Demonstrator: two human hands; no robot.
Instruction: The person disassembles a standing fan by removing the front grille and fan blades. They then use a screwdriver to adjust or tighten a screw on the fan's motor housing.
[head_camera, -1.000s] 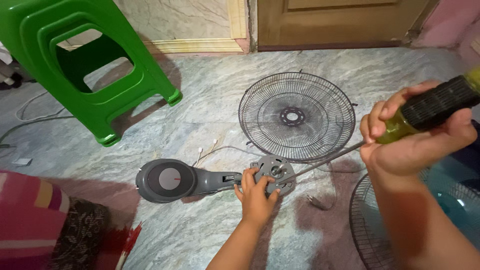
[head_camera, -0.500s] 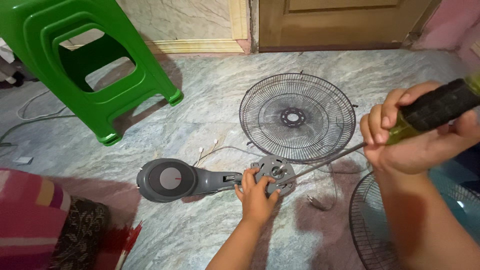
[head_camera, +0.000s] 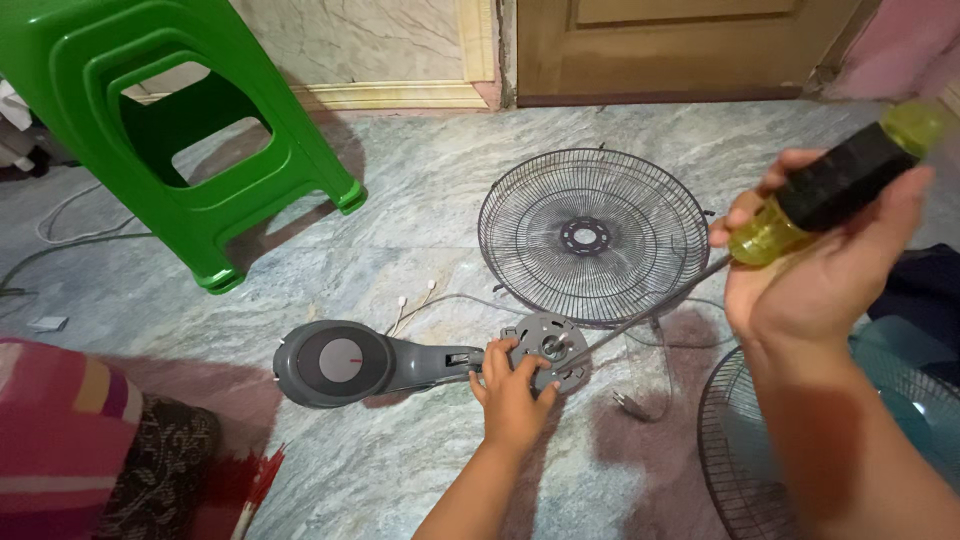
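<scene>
My left hand (head_camera: 512, 392) presses on the round grey motor mount (head_camera: 548, 349) at the end of a grey fan stand (head_camera: 345, 362) lying on the marble floor. My right hand (head_camera: 825, 265) grips a screwdriver (head_camera: 832, 187) with a yellow and black handle. Its long shaft runs down left, and the tip meets the middle of the mount. A dark wire fan guard (head_camera: 592, 236) lies flat just beyond the mount.
A green plastic stool (head_camera: 180, 130) stands at the upper left. A second fan guard (head_camera: 745, 460) with a bluish blade lies at the lower right. White cables (head_camera: 70, 235) trail at the left. A wooden door (head_camera: 680, 45) closes off the far side. Striped cloth (head_camera: 60, 440) covers my left knee.
The view has shifted very slightly. My right hand has tilted the screwdriver handle a little; my left hand stays on the mount.
</scene>
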